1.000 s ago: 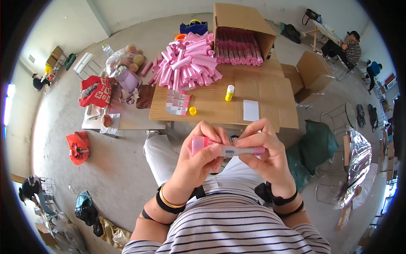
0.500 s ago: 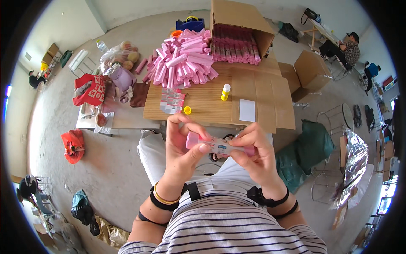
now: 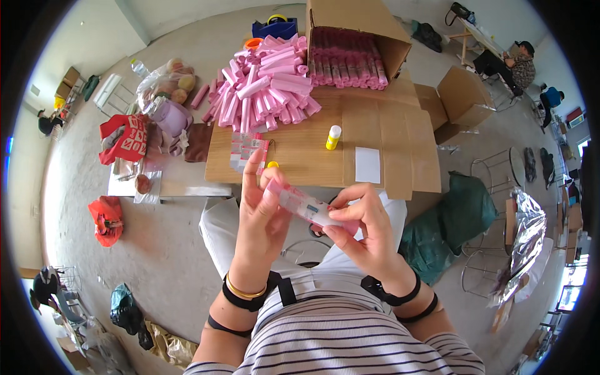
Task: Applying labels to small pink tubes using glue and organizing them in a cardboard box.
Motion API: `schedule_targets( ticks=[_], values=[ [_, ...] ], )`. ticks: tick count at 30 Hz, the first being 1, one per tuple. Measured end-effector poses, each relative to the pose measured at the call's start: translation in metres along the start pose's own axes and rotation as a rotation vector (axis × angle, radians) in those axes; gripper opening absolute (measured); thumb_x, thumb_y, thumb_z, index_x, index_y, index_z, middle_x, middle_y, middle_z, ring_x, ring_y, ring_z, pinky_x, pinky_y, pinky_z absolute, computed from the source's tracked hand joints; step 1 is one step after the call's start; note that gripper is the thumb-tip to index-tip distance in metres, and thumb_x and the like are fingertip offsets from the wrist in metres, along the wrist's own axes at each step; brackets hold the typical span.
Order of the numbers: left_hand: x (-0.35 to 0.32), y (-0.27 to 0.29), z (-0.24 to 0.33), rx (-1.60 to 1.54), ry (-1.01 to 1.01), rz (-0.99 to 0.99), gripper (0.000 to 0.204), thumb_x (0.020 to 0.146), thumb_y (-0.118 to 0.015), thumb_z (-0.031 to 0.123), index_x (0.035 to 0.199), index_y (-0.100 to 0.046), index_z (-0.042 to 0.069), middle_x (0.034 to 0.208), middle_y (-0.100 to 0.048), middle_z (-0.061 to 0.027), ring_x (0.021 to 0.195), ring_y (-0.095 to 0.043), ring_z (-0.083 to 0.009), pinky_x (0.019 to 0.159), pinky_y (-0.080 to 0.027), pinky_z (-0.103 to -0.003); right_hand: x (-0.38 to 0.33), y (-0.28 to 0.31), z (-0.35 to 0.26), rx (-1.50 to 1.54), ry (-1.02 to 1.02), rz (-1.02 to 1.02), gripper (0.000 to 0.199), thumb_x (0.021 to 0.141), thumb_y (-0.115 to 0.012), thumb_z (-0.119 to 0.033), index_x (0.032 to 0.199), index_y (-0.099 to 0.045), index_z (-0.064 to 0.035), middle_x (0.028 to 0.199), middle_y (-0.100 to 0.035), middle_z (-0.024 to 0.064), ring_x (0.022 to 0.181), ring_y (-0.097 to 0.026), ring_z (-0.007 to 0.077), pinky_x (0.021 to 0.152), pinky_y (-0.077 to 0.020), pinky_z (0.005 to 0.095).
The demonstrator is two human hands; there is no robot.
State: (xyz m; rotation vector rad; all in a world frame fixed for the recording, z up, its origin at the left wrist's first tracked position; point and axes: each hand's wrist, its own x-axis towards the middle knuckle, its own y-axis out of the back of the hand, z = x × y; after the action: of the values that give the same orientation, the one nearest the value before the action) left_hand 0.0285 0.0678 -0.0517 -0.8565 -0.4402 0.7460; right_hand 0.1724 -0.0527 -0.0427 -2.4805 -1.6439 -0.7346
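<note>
Above my lap, a pink roll with a printed label round it (image 3: 306, 206) is held between both hands, tilted with its left end higher. My left hand (image 3: 256, 215) pinches the left end, its index finger raised. At the other end, my right hand (image 3: 367, 225) grips the roll between thumb and fingers. Beyond them on the table stand an uncapped yellow glue stick (image 3: 333, 139) and its yellow cap (image 3: 273, 165), partly hidden by a finger. Printed labels (image 3: 244, 152) lie left of the cap, and a white paper sheet (image 3: 367, 165) rests on flattened cardboard (image 3: 403, 150).
A heap of pink rolls (image 3: 269, 87) covers the table's far left. Beside it, a cardboard box (image 3: 362, 17) holds stacked labelled rolls (image 3: 350, 65). A blue tape dispenser (image 3: 275, 28) stands behind. Bags (image 3: 128, 139) crowd the side table; a green sack (image 3: 450, 219) lies to the right.
The roll's left end has risen, so it slants more steeply down to the right. My left index finger has lifted and straightened. The view has shifted slightly.
</note>
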Motion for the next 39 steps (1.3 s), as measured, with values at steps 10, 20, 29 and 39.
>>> schedule_targets(
  ticks=[10, 20, 29, 39],
  values=[
    [0.028, 0.071, -0.056, 0.085, 0.237, 0.357, 0.042, 0.100, -0.050, 0.039, 0.122, -0.052, 0.003, 0.103, -0.058, -0.0029, 0.092, -0.056, -0.0105, 0.081, -0.046, -0.026, 0.014, -0.027, 0.068, 0.037, -0.196, -0.048, 0.012, 0.092, -0.061, -0.013, 0.088, -0.058, -0.0023, 0.094, -0.055, 0.0112, 0.073, -0.055, 0.0181, 0.066, -0.0450, 0.0280],
    [0.049, 0.082, -0.046, 0.027, 0.382, 0.200, 0.065, 0.101, -0.031, 0.054, 0.128, -0.048, -0.002, 0.069, -0.053, -0.0028, 0.058, -0.045, -0.0101, 0.053, -0.036, -0.023, 0.061, 0.023, 0.288, -0.407, -0.308, 0.160, 0.022, 0.087, -0.070, -0.018, 0.100, -0.063, -0.0024, 0.078, -0.060, 0.0057, 0.067, -0.056, 0.0142, 0.065, -0.0489, 0.0272],
    [0.040, 0.071, -0.027, 0.039, 0.350, 0.120, 0.064, 0.104, -0.021, 0.049, 0.131, -0.046, -0.003, 0.066, -0.051, -0.0033, 0.054, -0.047, -0.0107, 0.055, -0.041, -0.024, 0.080, -0.005, 0.144, 0.355, -0.654, 0.146, 0.029, 0.089, -0.067, -0.020, 0.102, -0.059, 0.0040, 0.097, -0.067, 0.0148, 0.078, -0.067, 0.0190, 0.073, -0.0528, 0.0266],
    [0.019, 0.028, -0.025, 0.180, 0.262, 0.047, 0.062, 0.102, -0.029, 0.050, 0.134, -0.043, -0.002, 0.105, -0.062, -0.0108, 0.093, -0.063, -0.0153, 0.079, -0.052, -0.027, 0.042, -0.018, 0.028, -0.112, 0.117, -0.227, 0.042, 0.076, -0.079, -0.009, 0.111, -0.055, -0.0050, 0.103, -0.064, 0.0143, 0.094, -0.065, 0.0301, 0.082, -0.0523, 0.0375]
  ],
)
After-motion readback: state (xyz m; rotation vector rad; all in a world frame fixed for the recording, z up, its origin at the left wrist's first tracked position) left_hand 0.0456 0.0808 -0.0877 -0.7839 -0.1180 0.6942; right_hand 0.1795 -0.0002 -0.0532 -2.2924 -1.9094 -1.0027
